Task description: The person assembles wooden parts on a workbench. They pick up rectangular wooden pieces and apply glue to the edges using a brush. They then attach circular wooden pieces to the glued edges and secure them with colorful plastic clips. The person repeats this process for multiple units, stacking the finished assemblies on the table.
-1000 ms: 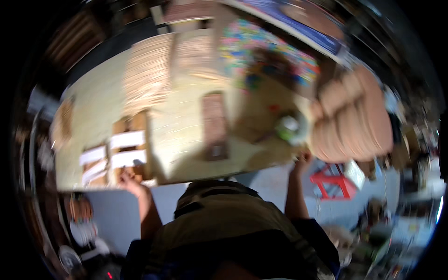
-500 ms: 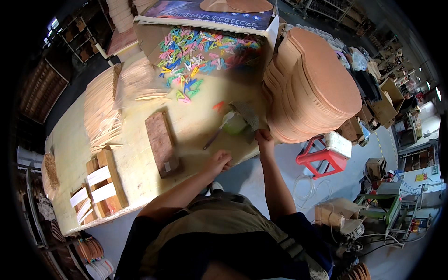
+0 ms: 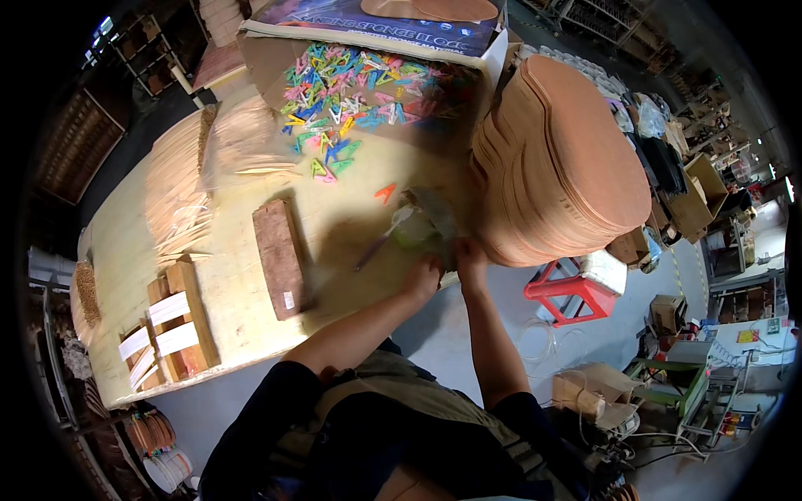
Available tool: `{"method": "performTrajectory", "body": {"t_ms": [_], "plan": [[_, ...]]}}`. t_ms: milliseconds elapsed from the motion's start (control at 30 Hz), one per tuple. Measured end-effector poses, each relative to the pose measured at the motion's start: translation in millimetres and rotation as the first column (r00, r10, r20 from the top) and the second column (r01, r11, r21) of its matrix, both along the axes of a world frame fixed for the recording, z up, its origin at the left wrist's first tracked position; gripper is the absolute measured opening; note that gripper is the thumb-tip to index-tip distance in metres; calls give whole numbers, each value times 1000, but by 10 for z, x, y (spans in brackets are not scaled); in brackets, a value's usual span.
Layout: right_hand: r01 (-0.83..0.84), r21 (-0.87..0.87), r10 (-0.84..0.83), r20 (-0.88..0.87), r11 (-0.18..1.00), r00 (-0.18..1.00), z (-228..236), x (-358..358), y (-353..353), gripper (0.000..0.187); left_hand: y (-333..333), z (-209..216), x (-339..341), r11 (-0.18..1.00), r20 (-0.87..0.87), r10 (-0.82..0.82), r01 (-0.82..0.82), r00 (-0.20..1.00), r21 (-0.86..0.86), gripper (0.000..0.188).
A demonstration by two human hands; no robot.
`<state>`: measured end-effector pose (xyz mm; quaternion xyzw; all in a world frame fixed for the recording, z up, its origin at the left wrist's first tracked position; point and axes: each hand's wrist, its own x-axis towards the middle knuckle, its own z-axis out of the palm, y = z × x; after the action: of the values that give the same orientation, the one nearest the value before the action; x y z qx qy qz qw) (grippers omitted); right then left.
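Note:
Close to the table's near edge, my two hands are side by side. My left hand (image 3: 426, 274) has its fingers curled together beside a pale green tub or dish (image 3: 409, 232); what they hold, if anything, is hidden. My right hand (image 3: 469, 257) is closed just right of it, below a grey, rough-looking flap (image 3: 433, 209) leaning over the dish. Whether it grips that flap I cannot tell. A thin brush or spatula with a dark handle (image 3: 371, 254) rests with its pale end on the dish. Beyond lies an orange clothespin (image 3: 385, 194).
A tall stack of brown shaped boards (image 3: 576, 159) rises right of my hands. To the left lie a reddish-brown block (image 3: 281, 259), wooden pieces with white strips (image 3: 177, 338) and thin wood sticks (image 3: 180, 184). Colourful clothespins (image 3: 342, 92) spill from an open carton. A red stool (image 3: 568, 292) stands beside the table.
My left hand has moved right and away from me, close to my right hand and the dish. My right hand has shifted only slightly. The whole view has tilted a little.

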<state>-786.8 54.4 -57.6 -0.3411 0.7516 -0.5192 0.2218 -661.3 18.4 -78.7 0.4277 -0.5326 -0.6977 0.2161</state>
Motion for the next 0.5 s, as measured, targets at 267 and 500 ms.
{"method": "performTrajectory", "body": {"t_ms": [267,500], "plan": [[214,71,-196,735,974,649,254,479,163,34,-630,355,1022,621,138,231,-36,963,-783,41],[171,-225,178,950,959,256,413,857,-76,54,-1063,887,958,753,384,-164,367,909,-547,59]]}}
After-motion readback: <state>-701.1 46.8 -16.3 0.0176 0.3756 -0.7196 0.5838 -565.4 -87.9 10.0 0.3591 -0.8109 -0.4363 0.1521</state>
